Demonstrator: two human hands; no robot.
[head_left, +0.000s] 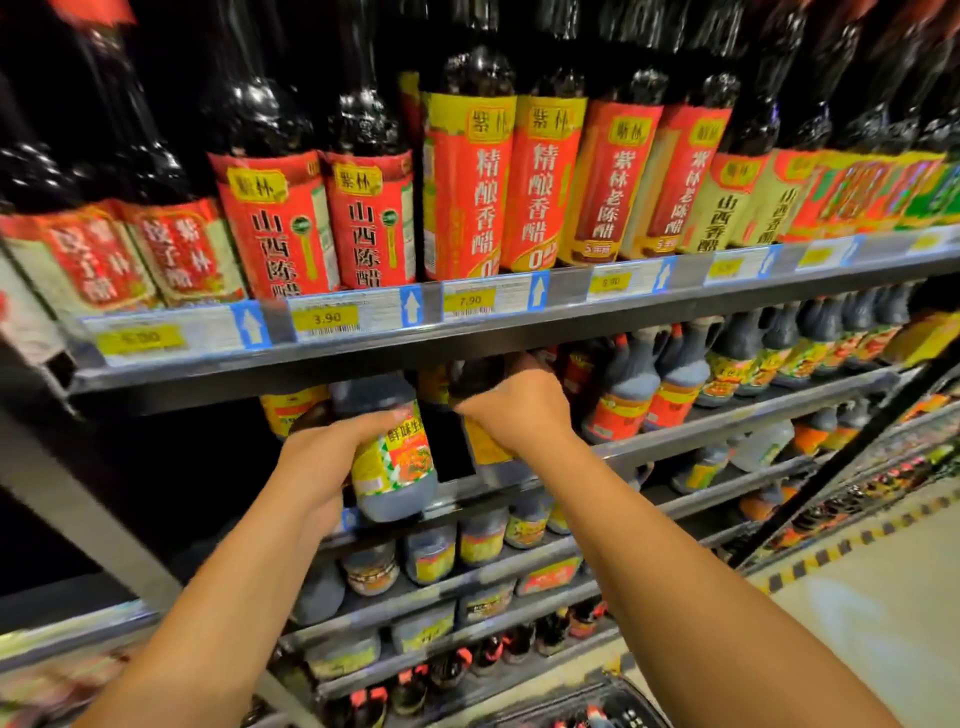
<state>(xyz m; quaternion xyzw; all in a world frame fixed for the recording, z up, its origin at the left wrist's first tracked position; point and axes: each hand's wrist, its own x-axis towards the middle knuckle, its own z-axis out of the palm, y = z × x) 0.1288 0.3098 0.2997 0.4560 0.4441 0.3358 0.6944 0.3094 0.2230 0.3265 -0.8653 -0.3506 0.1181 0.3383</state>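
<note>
I stand at a shop shelf full of dark sauce bottles. My left hand (324, 457) grips a large dark bottle with a yellow and green label (395, 462), held at the front edge of the second shelf. My right hand (519, 402) grips a second dark bottle with a yellow label (485, 441) just to the right, its upper part reaching under the shelf above. A dark gap separates the two bottles.
The top shelf (519, 327) carries tall vinegar bottles with red labels (467, 182) and yellow price tags (470, 300). Jug-shaped bottles (623, 389) stand right of my hands. Lower shelves hold several smaller bottles. The floor with yellow-black striped tape (841, 545) lies at right.
</note>
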